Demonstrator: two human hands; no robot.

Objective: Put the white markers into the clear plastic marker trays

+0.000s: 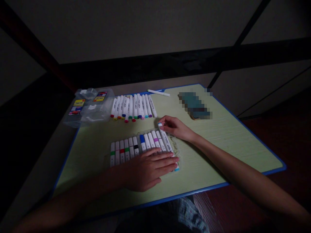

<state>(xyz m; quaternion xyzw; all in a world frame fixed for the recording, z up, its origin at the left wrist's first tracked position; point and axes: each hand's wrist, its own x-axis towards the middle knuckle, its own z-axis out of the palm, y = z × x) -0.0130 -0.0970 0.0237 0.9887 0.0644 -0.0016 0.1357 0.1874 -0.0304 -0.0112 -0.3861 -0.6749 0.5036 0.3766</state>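
Note:
My right hand [173,126] pinches the top end of a white marker [166,141] with a blue tip. That marker slants over the right part of a clear plastic tray [178,152]. Across the tray's lower part my left hand [150,168] lies flat, fingers stretched out over the markers and over the lower end of the pinched one. Several white markers [127,149] with coloured bands stand side by side in the tray; their lower ends are partly hidden by my left hand. Behind the tray lies a row of loose white markers [134,105] with coloured ends.
A clear plastic case [94,111] with colourful labels sits at the table's back left. One lone marker [158,93] lies near the back edge. A blurred-out dark phone-like object [195,105] rests at the right. The pale table [206,165] has a blue rim, with a wall behind it.

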